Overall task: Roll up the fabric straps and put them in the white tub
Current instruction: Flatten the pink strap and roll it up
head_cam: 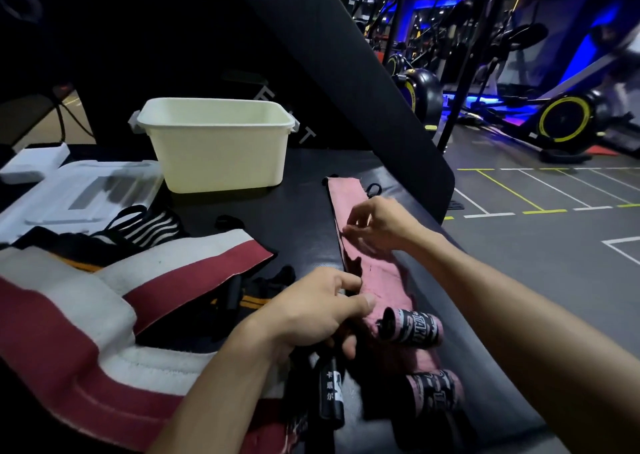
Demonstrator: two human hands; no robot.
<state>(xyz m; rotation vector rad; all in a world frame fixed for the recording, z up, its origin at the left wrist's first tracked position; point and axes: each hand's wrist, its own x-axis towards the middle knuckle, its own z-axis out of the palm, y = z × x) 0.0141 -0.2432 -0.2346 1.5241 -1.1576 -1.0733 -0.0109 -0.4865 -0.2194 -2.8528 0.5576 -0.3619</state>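
Now, left to right: red-and-white straps (114,301) lie heaped at nine o'clock; your left hand (311,311) pinches the pink strap's (377,277) near edge, while your right hand (377,225), fingers curled, pinches its edge farther along. The white tub (221,155) stands at eleven o'clock on the black table (298,211).

A black padded bench (301,218) carries the white tub (221,155), pink strap (349,207) and red-and-white straps (194,266).
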